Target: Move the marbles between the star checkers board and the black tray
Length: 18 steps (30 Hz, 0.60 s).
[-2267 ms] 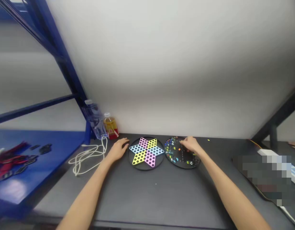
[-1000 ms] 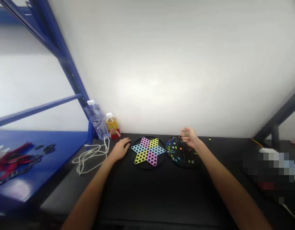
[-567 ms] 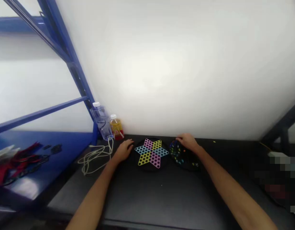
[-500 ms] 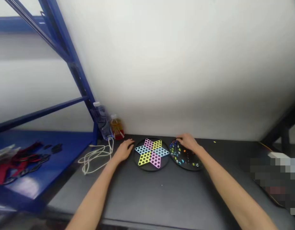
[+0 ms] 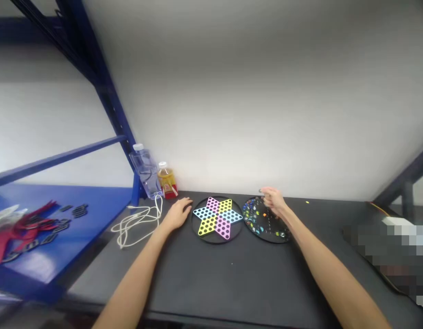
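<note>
My right hand (image 5: pixel 273 199) is raised over the back of a round black tray (image 5: pixel 281 219), fingers closed in a pinch. At its fingertips shows a small greyish bead, which looks like a marble (image 5: pixel 260 190). Many small coloured glass marbles (image 5: pixel 252 219) lie in the tray, mostly along its left side and front. Left of the tray is a round black Chinese checkers board (image 5: pixel 218 219) with a pink, yellow and blue star full of holes. Beside the board's left rim, my left hand (image 5: pixel 179 213) rests on the table, fingers loosely spread and holding nothing.
A white cable (image 5: pixel 129 225) lies coiled left of my left hand. Behind it stand a clear bottle (image 5: pixel 146 173) and a bottle of amber drink (image 5: pixel 168 182) by the blue frame (image 5: pixel 108 96). Red straps (image 5: pixel 29 228) lie on the blue shelf. A blurred-out item (image 5: pixel 396 256) is at right.
My right hand has lifted from the marbles at the tray's back, and its fingers have drawn into a pinch with a small bead at the tips. My left hand stays in place.
</note>
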Tool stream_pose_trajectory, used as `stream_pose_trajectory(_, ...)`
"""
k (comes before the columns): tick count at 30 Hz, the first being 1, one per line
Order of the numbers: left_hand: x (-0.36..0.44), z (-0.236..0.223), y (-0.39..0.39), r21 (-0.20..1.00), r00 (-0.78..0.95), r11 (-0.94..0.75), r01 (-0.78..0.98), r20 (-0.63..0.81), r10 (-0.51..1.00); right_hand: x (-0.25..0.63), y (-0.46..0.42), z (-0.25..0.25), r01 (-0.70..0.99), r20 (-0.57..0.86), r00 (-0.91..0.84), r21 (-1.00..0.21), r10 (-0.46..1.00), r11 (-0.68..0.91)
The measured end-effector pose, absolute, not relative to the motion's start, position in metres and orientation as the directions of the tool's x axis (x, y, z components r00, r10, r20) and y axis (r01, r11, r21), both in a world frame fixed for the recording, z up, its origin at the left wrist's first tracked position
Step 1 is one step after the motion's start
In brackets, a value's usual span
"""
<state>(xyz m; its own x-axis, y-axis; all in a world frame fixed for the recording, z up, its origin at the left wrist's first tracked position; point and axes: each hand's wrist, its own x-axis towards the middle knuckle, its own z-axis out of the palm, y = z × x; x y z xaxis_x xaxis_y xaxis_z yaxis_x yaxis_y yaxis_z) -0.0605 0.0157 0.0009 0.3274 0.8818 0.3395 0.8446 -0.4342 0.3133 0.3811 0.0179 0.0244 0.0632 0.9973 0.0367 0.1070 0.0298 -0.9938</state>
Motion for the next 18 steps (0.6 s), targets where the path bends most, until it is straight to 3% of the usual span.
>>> stream_pose_trajectory(3,-0.061,0.0,0.017,0.319,0.325,-0.436,0.841,0.347,0.88,0.383,0.012,0.027,-0.209,0.053,0.031,-0.976,0.998,0.058)
stream_pose_trajectory(6,-0.061,-0.002,0.019,0.327,0.313,-0.424,0.845,0.34,0.887,0.373,0.008,0.029,-0.241,0.029,-0.029,-0.97,0.999,0.021)
stream_pose_trajectory(9,-0.06,-0.002,0.019,0.334,0.306,-0.418,0.845,0.338,0.89,0.355,0.005,0.031,0.061,0.051,-0.002,-0.997,0.999,0.051)
stream_pose_trajectory(12,-0.06,-0.002,0.019,0.324,0.314,-0.425,0.845,0.343,0.886,0.34,-0.001,0.034,0.356,0.133,-0.086,-0.921,0.987,0.156)
stream_pose_trajectory(15,-0.06,-0.003,0.019,0.307,0.323,-0.431,0.849,0.344,0.882,0.332,-0.009,0.038,0.67,0.193,-0.305,-0.652,0.933,0.354)
stream_pose_trajectory(18,-0.061,-0.004,0.019,0.312,0.325,-0.436,0.844,0.348,0.879,0.331,-0.018,0.038,0.806,0.166,-0.385,-0.418,0.908,0.419)
